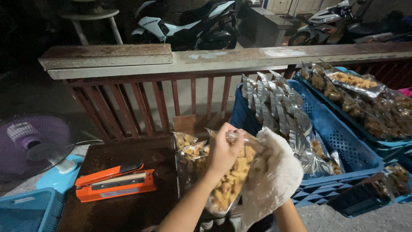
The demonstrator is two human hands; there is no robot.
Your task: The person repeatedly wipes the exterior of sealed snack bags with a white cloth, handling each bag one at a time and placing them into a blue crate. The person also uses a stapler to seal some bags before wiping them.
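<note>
My left hand [223,152] is closed over the upper part of a clear snack bag [231,180], fingers curled round its gathered top. My right hand is hidden under a white cloth [274,176] pressed against the bag's right side; I cannot tell how its fingers are set, only that the forearm comes up beneath the cloth.

The bag is filled with pale yellow fried pieces and is held in the air above the near edge of the dark table [128,206], in front of the blue crate [343,154].

Procedure, as I judge it:
1. Keep the left grip high on the film so the contents settle downward.
2. Wipe with the cloth in flat, even strokes; avoid crushing the pieces.
3. Keep the mouth clean and uncreased, since the orange impulse sealer [116,184] stands to the left on the table.

Orientation: the bag's long axis runs from upper right to lower left, mouth end up under my left hand, bottom end down toward my body.

Further out, more filled bags [191,148] lie on the table just behind, and foil-edged packs [274,107] stand in the crate. A fan [32,144] sits at far left.
</note>
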